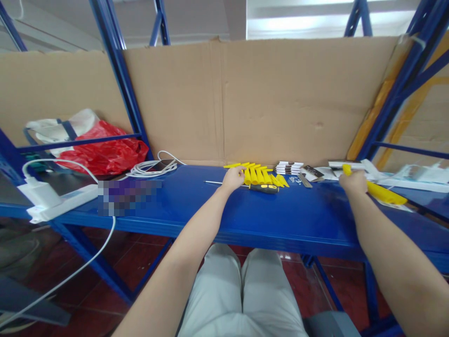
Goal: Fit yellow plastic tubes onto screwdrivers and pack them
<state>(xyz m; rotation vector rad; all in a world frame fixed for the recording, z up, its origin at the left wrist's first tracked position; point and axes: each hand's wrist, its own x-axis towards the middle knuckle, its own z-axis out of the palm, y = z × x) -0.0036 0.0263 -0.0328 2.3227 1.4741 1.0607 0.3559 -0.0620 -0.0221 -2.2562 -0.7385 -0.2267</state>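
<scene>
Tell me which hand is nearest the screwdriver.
The left hand: it partly hides the screwdriver, while the right hand holds a yellow piece farther right.

A blue bench (273, 213) carries yellow pieces (260, 176), a screwdriver (264, 188) and coiled cable (150, 167).

Left hand (232, 179): at the slim yellow pieces (260, 176)
Right hand (354, 183): wrapped round a yellow tool (347, 169)
Screwdriver (264, 188): lying on the blue bench (280, 215), nearer me

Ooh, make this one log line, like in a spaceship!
left hand: beside yellow pieces | right hand: on yellow object | black-and-yellow screwdriver: lying on blue table
</scene>
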